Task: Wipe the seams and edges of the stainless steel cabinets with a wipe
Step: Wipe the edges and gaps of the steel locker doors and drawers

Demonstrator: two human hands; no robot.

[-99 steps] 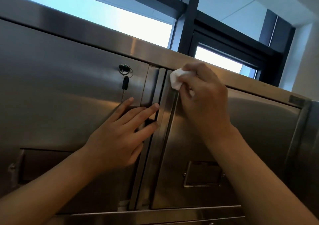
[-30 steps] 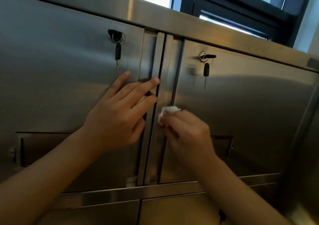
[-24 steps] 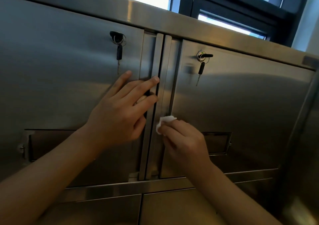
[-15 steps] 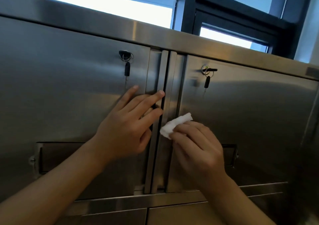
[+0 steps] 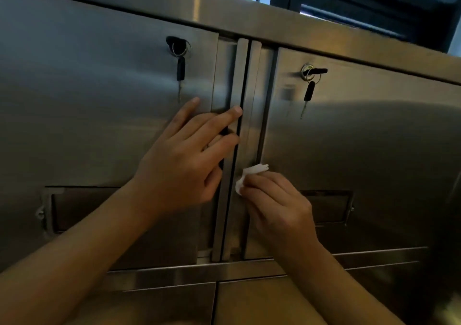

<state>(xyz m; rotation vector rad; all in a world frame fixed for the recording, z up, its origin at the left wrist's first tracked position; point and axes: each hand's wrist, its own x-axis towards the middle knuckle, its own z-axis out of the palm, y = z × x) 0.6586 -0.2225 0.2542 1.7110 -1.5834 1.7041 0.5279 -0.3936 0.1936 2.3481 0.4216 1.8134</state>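
The right hand (image 5: 277, 201) pinches a small white wipe (image 5: 250, 177) between thumb and fingertips, its knuckles curled over the cloth. The wipe is crumpled and folded, bright against the dull metal, with a ragged corner poking up above the fingers and another fold bulging to the left. It presses against the vertical edge strip of the right cabinet door (image 5: 361, 150), just beside the dark centre seam (image 5: 240, 150) between the two doors, roughly at mid height.

The left hand (image 5: 185, 160) lies flat and spread, holding nothing, on the left cabinet door (image 5: 87, 112); its fingertips reach across that door's edge strip to the seam, above and to the left of the wipe.

The cabinets are brushed stainless steel with soft reflections and faint smears. Each door has a lock near its upper inner corner with a key in it and a second black-headed key dangling from a ring: the left key set (image 5: 180, 60) and the right key set (image 5: 310, 83). A recessed rectangular pull (image 5: 82, 207) sits low in the left door, and a matching one (image 5: 329, 206) shows partly behind the right hand. A horizontal rail (image 5: 174, 273) runs below the doors, with lower doors beneath it. Above the steel top edge (image 5: 274, 18) is a dark-framed window (image 5: 349, 3).
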